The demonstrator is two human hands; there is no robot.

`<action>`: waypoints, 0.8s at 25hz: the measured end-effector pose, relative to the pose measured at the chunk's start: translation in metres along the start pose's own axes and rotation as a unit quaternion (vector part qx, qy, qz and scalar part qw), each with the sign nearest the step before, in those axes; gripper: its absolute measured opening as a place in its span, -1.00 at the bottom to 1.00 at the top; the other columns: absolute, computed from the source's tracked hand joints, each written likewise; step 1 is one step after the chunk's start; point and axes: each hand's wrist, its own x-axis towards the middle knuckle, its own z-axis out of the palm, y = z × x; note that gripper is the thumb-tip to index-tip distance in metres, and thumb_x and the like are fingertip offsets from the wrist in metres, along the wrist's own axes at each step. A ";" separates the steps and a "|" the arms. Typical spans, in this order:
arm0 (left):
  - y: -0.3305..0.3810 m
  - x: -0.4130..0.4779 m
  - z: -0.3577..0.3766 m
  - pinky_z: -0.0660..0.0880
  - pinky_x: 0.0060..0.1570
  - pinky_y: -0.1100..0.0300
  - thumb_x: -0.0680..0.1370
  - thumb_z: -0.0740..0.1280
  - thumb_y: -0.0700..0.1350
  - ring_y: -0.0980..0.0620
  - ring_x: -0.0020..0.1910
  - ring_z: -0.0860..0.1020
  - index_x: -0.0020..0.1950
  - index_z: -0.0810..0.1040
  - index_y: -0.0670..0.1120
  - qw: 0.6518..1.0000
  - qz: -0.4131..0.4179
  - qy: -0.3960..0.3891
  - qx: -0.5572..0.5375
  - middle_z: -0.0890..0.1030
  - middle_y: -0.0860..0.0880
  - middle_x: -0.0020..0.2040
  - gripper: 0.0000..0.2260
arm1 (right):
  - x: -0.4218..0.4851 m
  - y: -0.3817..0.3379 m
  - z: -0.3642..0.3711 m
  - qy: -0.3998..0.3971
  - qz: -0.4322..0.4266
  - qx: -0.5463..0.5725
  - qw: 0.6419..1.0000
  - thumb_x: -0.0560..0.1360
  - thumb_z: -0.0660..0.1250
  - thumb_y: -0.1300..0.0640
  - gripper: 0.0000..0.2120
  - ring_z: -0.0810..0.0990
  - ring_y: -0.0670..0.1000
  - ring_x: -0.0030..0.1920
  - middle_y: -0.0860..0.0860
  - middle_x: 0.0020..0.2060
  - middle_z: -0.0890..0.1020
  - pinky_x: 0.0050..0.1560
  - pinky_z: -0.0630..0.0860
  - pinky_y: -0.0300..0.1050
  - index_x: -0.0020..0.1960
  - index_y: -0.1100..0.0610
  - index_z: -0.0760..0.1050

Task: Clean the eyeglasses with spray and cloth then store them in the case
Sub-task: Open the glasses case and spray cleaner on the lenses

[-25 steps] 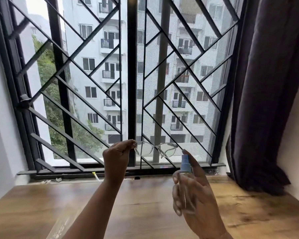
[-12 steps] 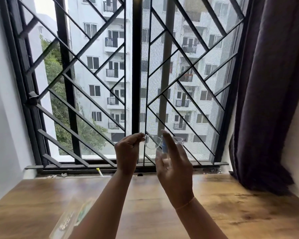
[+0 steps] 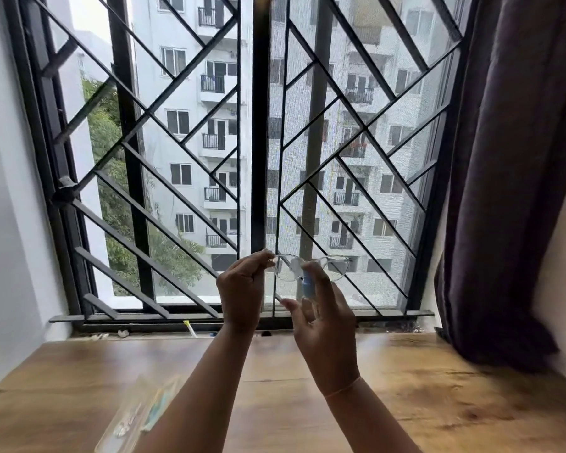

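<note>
I see the glasses held up in the air in front of the window, above the wooden table. Left hand pinches them at their left end. Right hand is wrapped around the spray bottle, its blue top just below the lenses, forefinger on top. Blurred clear packet lies on the table lower left. Dark curtain hangs right.

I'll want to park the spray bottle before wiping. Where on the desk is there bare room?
The wooden desk is bare to the right of the right hand, out to the dark curtain, and between the forearms toward the window sill. The near left is crowded: a clear packet lies there.
</note>
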 end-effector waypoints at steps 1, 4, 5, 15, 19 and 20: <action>0.001 0.000 0.000 0.45 -0.09 0.53 0.41 0.32 -0.14 0.23 -0.12 0.58 -0.15 0.68 -0.17 1.000 -0.002 0.002 -0.007 0.68 -0.01 -0.18 -0.82 | 0.000 0.000 0.000 0.003 0.006 0.003 1.000 0.30 0.51 0.29 -0.37 0.53 -0.05 -0.18 0.09 -0.09 0.60 -0.23 0.51 -0.23 0.27 0.00 0.34; 0.003 0.001 -0.001 0.44 -0.09 0.55 0.40 0.29 -0.11 0.26 -0.12 0.56 -0.14 0.68 -0.18 1.000 -0.001 0.006 -0.019 0.62 0.07 -0.16 -0.78 | 0.001 0.000 0.000 0.026 0.029 0.013 0.999 0.30 0.51 0.27 -0.38 0.59 -0.06 -0.21 0.09 -0.09 0.59 -0.19 0.54 -0.18 0.26 0.00 0.34; 0.002 0.002 -0.002 0.45 -0.10 0.53 0.40 0.29 -0.11 0.25 -0.11 0.57 -0.14 0.68 -0.19 1.000 0.001 0.006 -0.020 0.62 0.07 -0.16 -0.78 | 0.002 0.001 -0.001 0.038 0.027 0.014 0.999 0.29 0.51 0.27 -0.37 0.60 -0.03 -0.17 0.10 -0.09 0.60 -0.15 0.54 -0.20 0.27 0.03 0.34; -0.008 0.004 -0.005 0.52 -0.07 0.39 0.40 0.31 -0.15 0.18 -0.11 0.61 -0.11 0.68 -0.17 0.999 0.007 0.003 -0.040 0.64 0.03 -0.14 -0.81 | 0.009 0.014 -0.025 0.117 0.035 0.002 0.992 0.31 0.50 0.22 -0.34 0.57 -0.14 -0.16 -0.12 0.00 0.48 -0.10 0.46 -0.50 0.33 0.04 0.31; -0.007 0.002 -0.006 0.51 -0.07 0.42 0.40 0.31 -0.15 0.23 -0.12 0.59 -0.11 0.67 -0.17 0.999 0.016 0.006 -0.033 0.63 0.05 -0.15 -0.81 | 0.007 0.017 -0.024 0.100 0.042 0.020 0.994 0.32 0.46 0.17 -0.41 0.51 -0.35 -0.25 0.00 -0.08 0.54 -0.20 0.47 -0.50 0.29 -0.02 0.33; -0.007 0.002 -0.006 0.51 -0.08 0.43 0.40 0.31 -0.14 0.24 -0.12 0.59 -0.11 0.67 -0.17 0.999 0.015 0.007 -0.033 0.63 0.05 -0.15 -0.81 | 0.007 0.018 -0.024 0.097 0.039 0.022 0.994 0.32 0.46 0.17 -0.42 0.50 -0.42 -0.21 0.00 -0.08 0.53 -0.19 0.44 -0.53 0.28 0.00 0.33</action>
